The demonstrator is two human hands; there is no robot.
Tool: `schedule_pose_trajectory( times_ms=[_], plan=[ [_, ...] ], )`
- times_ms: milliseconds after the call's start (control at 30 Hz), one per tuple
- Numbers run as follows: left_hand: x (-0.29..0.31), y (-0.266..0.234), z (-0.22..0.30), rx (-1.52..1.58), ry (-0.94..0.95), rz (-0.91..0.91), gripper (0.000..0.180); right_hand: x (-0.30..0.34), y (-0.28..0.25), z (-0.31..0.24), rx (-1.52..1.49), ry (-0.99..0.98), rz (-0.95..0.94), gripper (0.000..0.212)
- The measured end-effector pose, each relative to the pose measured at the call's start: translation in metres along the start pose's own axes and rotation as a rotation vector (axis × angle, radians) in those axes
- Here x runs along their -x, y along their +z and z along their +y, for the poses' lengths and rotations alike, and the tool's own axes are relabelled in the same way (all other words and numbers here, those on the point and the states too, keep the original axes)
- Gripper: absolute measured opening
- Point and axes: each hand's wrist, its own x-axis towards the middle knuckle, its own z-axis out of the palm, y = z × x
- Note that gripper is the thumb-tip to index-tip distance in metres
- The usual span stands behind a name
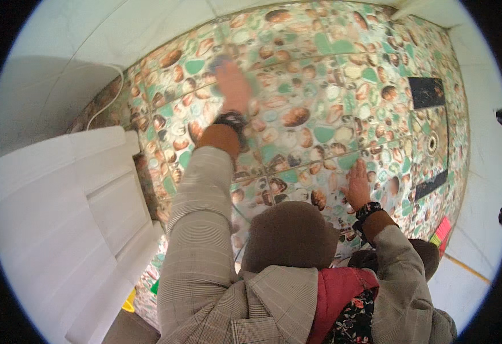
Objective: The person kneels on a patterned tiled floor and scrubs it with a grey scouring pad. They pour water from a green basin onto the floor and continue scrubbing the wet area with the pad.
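Observation:
My left hand (233, 86) is stretched far forward over the pebble-patterned tile floor (297, 137), and motion smears its fingers. A small bluish-purple patch shows at its fingertips, too blurred to tell what it is. Closer in and to the right, my right hand (358, 186) lies on the tiles with its fingers extended, and nothing shows in it. Dark bands circle both wrists below grey checked sleeves. Between my arms a brown-clad knee (291, 235) is bent above the floor.
A white panelled plastic unit (113, 200) stands at the left, with a white cable (110, 100) behind it. Pale walls border the floor. At the right are a round drain (432, 144), dark rectangular patches (427, 93) and a pink-and-yellow bristled item (441, 234). Something yellow (129, 300) lies lower left.

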Motion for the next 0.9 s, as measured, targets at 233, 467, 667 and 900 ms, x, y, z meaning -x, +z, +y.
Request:
schedule_pose_trajectory(
  times_ms=[233,467,667,900],
  plan=[
    [-0.006,-0.048,0.071,0.776,0.023,-0.245,0.047,-0.002,0.004,0.001,0.235,-0.032,-0.013,0.053],
    [0.028,-0.047,0.013,0.785,-0.001,-0.310,0.059,-0.012,-0.009,0.011,-0.079,0.057,-0.138,0.063],
    [0.010,-0.060,0.014,0.602,0.137,-0.395,0.076,-0.046,-0.033,-0.010,-0.048,0.054,-0.305,0.053],
    [-0.033,-0.105,-0.043,0.740,0.132,-0.596,0.081,-0.107,-0.182,-0.013,-0.334,-0.210,-0.062,0.057]
  ],
)
